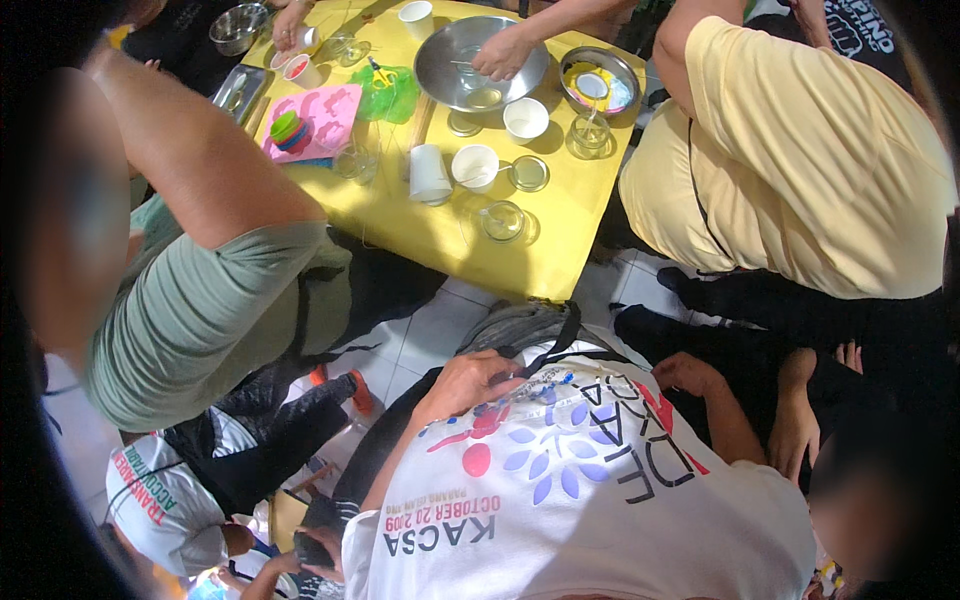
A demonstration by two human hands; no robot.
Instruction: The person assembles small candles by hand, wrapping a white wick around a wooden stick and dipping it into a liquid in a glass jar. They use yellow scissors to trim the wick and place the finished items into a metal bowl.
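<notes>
At the lower middle, my left hand lies against the front of my white printed shirt, below the table edge. Its fingers are bent and pressed together by the beaded cord and a dark strap; what they grip, if anything, is hidden. My right hand is at the other side of my shirt with its fingers curled. Whatever is in it I cannot make out. Both hands are apart from the table and the things on it.
A yellow-covered table stands in front, bearing a steel bowl, paper cups, glass jars and a pink mould. A co-worker's hand reaches over the bowl. People in green and yellow flank the table.
</notes>
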